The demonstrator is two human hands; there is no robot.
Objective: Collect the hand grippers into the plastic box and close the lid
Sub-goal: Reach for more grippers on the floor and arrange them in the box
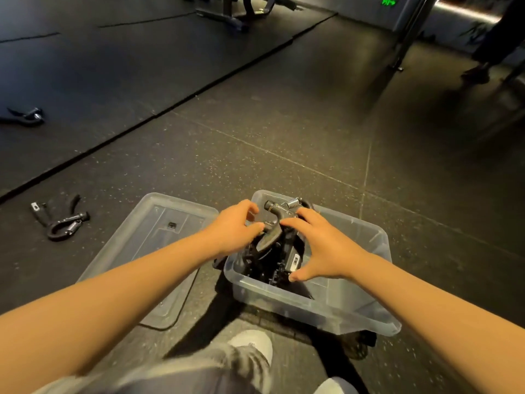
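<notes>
A person crouches over a clear plastic box (284, 297) on a gym floor, both arms stretched into it, with the collection partly done. A dark heap of hand grippers (272, 263) fills the box's far end. The top gripper (274, 220) is grey and spring-loaded, and it rides above the rim.

The right hand (324, 248) is spread wide, its fingers lying nearly straight across that gripper's head and its thumb splayed toward the near wall; it clasps nothing. The left hand (235, 226) has its fingers curled at the gripper's handle (blur hides whether it actually pinches it).

Work remains. A cluster of loose grippers (61, 220) lies on the floor well left of the box, and another gripper (27, 118) sits farther off on the black mat (113, 66). The lid (147, 231) lies flat just beside the box's left wall, not yet fitted.

The piled-up corner probably needs settling below the rim before the lid will seat. Open floor runs from the lid to the loose grippers. Only the person's shoe (252, 345) crowds the box's near side.
</notes>
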